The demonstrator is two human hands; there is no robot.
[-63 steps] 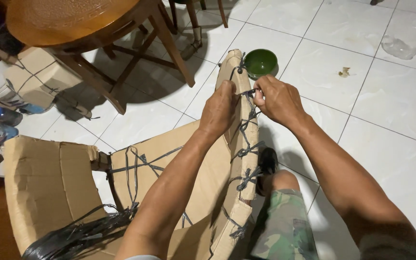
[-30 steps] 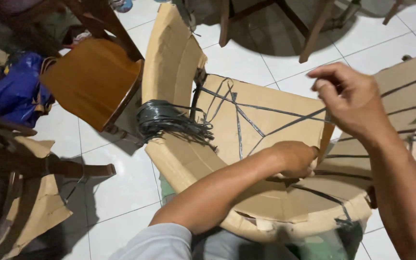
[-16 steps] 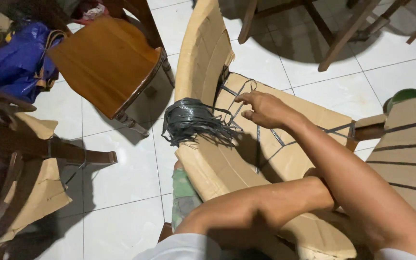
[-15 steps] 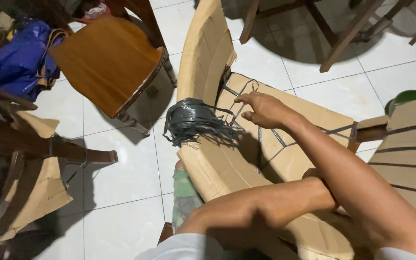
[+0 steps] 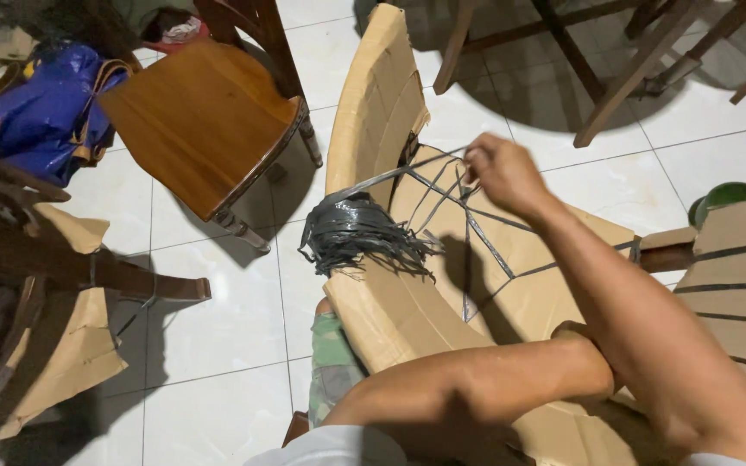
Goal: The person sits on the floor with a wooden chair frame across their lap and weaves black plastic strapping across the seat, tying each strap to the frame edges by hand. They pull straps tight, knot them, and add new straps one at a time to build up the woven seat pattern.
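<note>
My right hand [image 5: 498,168] is raised over a cardboard-wrapped chair [image 5: 399,319] and pinches a grey plastic strap [image 5: 390,178]. The strap runs taut from my fingers down-left to a loose bundle of the same grey strapping [image 5: 356,231], which lies on the cardboard by the upright back panel [image 5: 377,103]. More strap lines criss-cross the cardboard seat below my hand. My left forearm [image 5: 477,388] lies across the near cardboard edge. Its hand is hidden under my right arm.
A bare wooden chair seat [image 5: 200,121] stands to the left, with a blue bag [image 5: 41,103] beyond it. Another cardboard-wrapped piece [image 5: 736,259] sits at right, behind it a green bowl [image 5: 731,194]. Wooden table legs [image 5: 615,78] stand at the top right on white tiles.
My right hand has risen from the straps on the cardboard and moved up and right, drawing one strand taut from the bundle. Before that, my view swung left from the other wrapped piece.
</note>
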